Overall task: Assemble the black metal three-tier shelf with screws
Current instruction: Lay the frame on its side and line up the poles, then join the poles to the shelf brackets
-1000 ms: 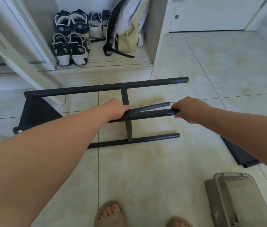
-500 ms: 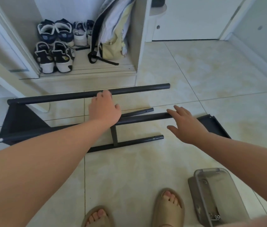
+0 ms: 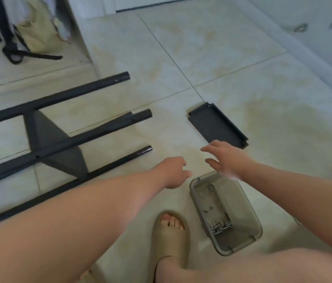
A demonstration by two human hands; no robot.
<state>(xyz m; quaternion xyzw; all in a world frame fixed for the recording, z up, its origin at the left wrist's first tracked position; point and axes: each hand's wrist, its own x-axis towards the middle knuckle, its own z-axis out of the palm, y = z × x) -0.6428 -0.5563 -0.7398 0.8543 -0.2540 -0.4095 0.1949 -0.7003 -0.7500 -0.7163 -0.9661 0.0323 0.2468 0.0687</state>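
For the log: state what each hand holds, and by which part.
Nothing: left hand and right hand are both empty, clear of the shelf frame.

You will find nothing legible here: no word, brand, number or sign can be read. The black shelf frame (image 3: 59,139) at nine o'clock, the loose black panel (image 3: 216,123) at one o'clock and the grey screw box (image 3: 240,203) at five o'clock show plain surfaces. The bag (image 3: 36,31) at eleven o'clock is too blurred to tell.
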